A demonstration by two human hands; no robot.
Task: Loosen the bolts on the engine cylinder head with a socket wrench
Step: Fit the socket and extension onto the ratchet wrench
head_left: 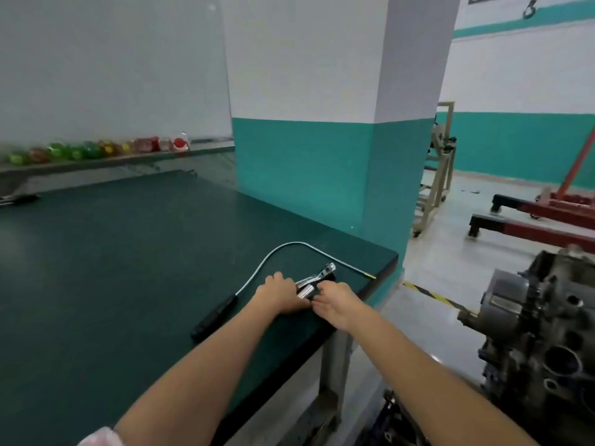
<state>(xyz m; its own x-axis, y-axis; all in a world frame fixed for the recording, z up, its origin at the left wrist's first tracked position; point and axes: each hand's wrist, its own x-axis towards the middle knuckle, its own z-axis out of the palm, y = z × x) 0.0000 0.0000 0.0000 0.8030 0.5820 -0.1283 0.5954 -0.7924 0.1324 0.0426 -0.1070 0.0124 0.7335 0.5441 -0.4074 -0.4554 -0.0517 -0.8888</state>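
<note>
Setting: automotive workshop. Evidence: bare engine block [544,326] on stand at right, red engine hoist [547,217] on painted concrete floor, green-matted work surface [112,268], hazard-striped floor marking [434,296].

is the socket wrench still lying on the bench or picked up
Lying on the bench. The socket wrench rests flat on the green benchtop, both hands on its near end; lifting not visible.

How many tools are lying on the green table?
3: a ratchet wrench and a socket between the left hand and right hand, and a flexible pick-up tool behind. The hands may hide more.
</note>
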